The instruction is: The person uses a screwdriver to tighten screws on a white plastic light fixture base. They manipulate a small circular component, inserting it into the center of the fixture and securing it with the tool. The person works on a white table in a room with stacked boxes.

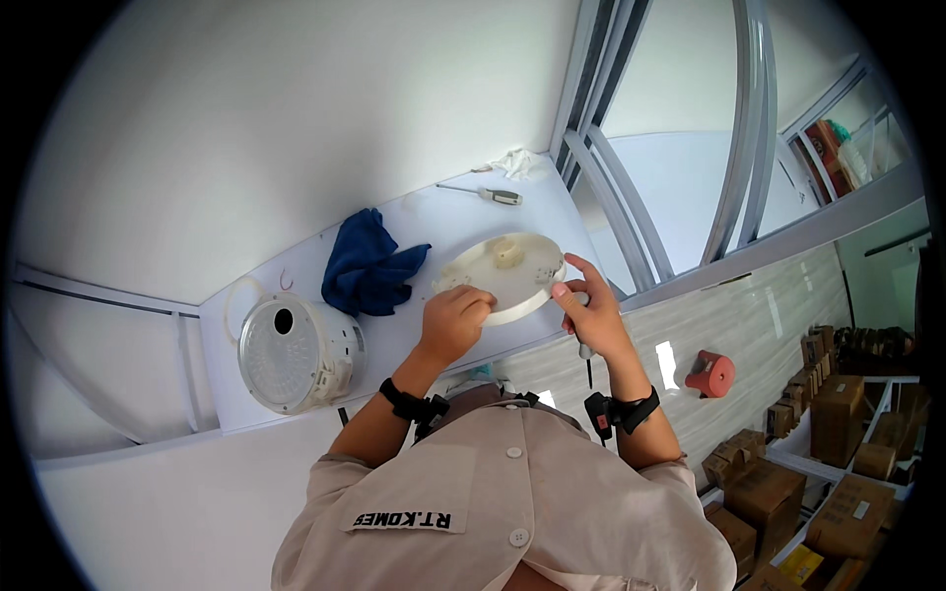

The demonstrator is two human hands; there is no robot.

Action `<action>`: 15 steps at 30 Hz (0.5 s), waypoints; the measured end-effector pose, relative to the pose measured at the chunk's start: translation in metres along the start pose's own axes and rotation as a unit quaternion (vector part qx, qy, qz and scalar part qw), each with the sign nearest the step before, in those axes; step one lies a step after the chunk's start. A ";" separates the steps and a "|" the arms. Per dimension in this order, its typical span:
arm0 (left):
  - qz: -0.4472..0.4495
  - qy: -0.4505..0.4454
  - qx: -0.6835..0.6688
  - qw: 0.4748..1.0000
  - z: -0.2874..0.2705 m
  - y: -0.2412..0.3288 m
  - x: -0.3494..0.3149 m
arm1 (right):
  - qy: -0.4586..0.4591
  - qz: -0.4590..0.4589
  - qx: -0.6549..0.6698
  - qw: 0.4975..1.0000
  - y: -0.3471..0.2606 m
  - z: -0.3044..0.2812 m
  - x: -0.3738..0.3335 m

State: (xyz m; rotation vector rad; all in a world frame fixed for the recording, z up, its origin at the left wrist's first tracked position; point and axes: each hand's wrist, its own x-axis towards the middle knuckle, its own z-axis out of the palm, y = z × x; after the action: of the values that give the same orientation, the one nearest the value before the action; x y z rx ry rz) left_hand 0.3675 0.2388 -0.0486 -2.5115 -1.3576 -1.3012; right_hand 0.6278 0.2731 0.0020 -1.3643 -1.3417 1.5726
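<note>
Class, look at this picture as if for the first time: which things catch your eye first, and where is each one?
At the centre, the left hand presses on a round cream plastic disc on the white worktop, while the right hand touches its rim and grips a tool. Behind the left hand lies a crumpled dark blue cloth; at the far left stands a round white ribbed housing.

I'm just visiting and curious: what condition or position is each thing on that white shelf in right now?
Round white disc: lying flat, held by both hands.
Left hand: fist pressed on disc.
Right hand: grips a tool, thumb on the rim.
Blue cloth: crumpled.
Round white housing: lying tilted.
Screwdriver: lying unused.
</note>
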 end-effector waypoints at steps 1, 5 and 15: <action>0.005 -0.003 0.005 1.000 0.001 0.002 -0.003 | 0.006 0.000 -0.024 1.000 0.005 0.002 -0.001; 0.023 -0.008 0.016 1.000 0.008 0.004 -0.015 | 0.027 -0.003 -0.054 0.998 0.021 0.007 -0.002; 0.047 -0.035 0.024 0.998 0.022 -0.001 -0.034 | 0.064 -0.023 -0.101 0.993 0.064 0.011 0.006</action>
State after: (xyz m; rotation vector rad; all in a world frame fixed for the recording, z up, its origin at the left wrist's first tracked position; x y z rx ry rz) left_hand 0.3723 0.2236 -0.0863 -2.5781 -1.2486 -1.1612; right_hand 0.6253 0.2585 -0.0614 -1.5167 -1.4747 1.3244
